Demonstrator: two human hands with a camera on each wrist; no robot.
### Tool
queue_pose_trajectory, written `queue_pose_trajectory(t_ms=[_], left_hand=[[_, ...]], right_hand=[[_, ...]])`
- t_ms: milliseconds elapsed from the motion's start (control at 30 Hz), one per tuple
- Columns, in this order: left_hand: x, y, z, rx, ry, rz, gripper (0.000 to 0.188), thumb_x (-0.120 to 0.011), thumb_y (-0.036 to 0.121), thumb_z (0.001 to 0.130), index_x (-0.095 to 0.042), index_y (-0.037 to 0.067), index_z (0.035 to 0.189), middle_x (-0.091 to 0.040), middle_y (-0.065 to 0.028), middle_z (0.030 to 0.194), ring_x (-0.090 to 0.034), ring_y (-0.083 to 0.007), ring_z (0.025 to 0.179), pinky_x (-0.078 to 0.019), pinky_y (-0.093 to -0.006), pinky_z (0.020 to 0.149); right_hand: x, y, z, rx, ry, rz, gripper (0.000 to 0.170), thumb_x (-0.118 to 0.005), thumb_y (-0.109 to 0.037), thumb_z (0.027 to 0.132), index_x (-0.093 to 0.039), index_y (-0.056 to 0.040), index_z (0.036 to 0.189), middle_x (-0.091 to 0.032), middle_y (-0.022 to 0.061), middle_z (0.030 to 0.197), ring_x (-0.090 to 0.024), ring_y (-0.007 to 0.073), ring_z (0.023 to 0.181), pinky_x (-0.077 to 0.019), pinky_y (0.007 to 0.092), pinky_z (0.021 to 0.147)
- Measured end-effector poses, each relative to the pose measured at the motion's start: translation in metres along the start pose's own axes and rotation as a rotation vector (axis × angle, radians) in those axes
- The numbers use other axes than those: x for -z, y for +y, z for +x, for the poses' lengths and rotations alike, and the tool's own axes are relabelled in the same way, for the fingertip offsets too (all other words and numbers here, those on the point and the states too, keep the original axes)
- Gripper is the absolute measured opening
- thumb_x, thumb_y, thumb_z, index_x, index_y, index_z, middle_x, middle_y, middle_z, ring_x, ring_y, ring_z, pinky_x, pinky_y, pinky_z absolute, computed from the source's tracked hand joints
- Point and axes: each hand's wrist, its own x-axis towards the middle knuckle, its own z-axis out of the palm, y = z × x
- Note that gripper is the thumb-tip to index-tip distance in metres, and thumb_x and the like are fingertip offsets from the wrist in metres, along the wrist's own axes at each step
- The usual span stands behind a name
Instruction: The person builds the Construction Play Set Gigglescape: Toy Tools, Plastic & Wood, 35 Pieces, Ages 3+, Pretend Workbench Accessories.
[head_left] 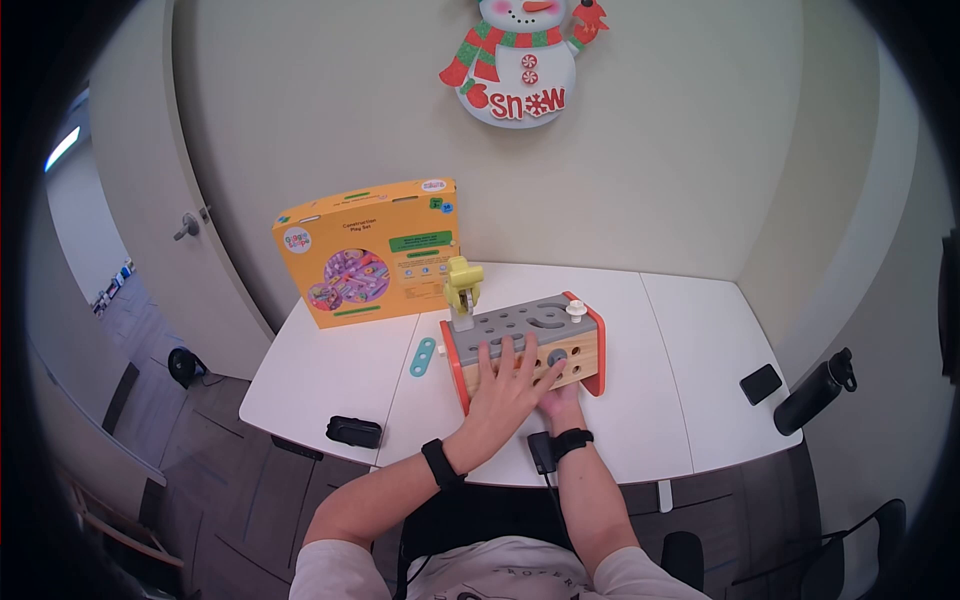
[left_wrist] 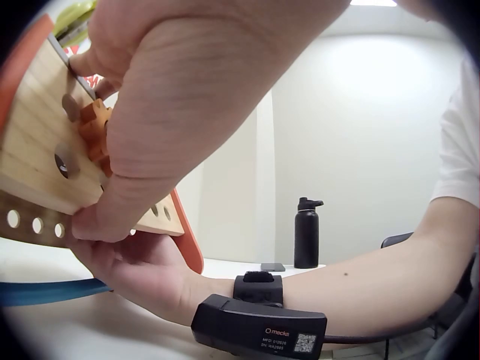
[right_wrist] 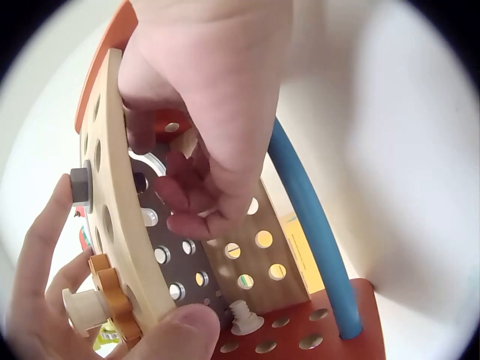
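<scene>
A wooden toy workbench with a grey top and orange ends stands tilted on the table. My left hand spreads over its holed front panel, thumb hooked on the lower edge. The index fingertip touches a grey hex bolt in that panel. Below the bolt, an orange gear sits on the panel with a white bolt through it. From underneath, my right hand reaches inside the workbench, fingers curled behind the panel; I cannot tell whether they hold anything. A white screw pokes through the end piece inside.
A yellow-green clamp-like piece and a white bolt stand on the workbench top. Left of it lies a teal strip. Around are a yellow box, a black case, a phone and a bottle.
</scene>
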Motion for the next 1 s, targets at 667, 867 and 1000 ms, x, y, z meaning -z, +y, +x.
queue_pose_trajectory(t_ms=[667,867,1000], left_hand=[[-0.005,0.0032,-0.0037,-0.011,0.016,0.027,0.067,-0.058,0.011,0.095,-0.043,0.028,0.158,-0.04,-0.0279,0.157,-0.048,-0.0506,0.135,-0.0334,-0.0735,0.108],[-0.004,0.004,-0.0042,-0.016,0.011,0.041,0.066,-0.058,0.012,0.095,-0.044,0.028,0.158,-0.04,-0.028,0.157,-0.048,-0.0507,0.135,-0.0337,-0.0737,0.107],[-0.0063,0.0053,-0.0043,-0.007,0.017,0.037,0.064,-0.058,0.013,0.096,-0.046,0.028,0.157,-0.04,-0.0276,0.157,-0.048,-0.0503,0.135,-0.0343,-0.0734,0.107]], right_hand=[[0.0109,0.0007,0.0014,0.024,0.008,-0.012,0.067,-0.042,-0.061,0.105,-0.048,-0.012,0.151,-0.055,0.0149,0.151,-0.056,0.0382,0.134,-0.0472,0.0576,0.112],[0.0111,0.0,0.0006,0.034,0.021,-0.037,0.067,-0.042,-0.061,0.105,-0.048,-0.0127,0.152,-0.054,0.0149,0.152,-0.055,0.0384,0.135,-0.0468,0.0578,0.112],[0.013,0.0012,0.0022,0.027,0.035,-0.008,0.068,-0.041,-0.061,0.105,-0.048,-0.0128,0.152,-0.054,0.015,0.152,-0.055,0.0388,0.135,-0.0468,0.0578,0.112]])
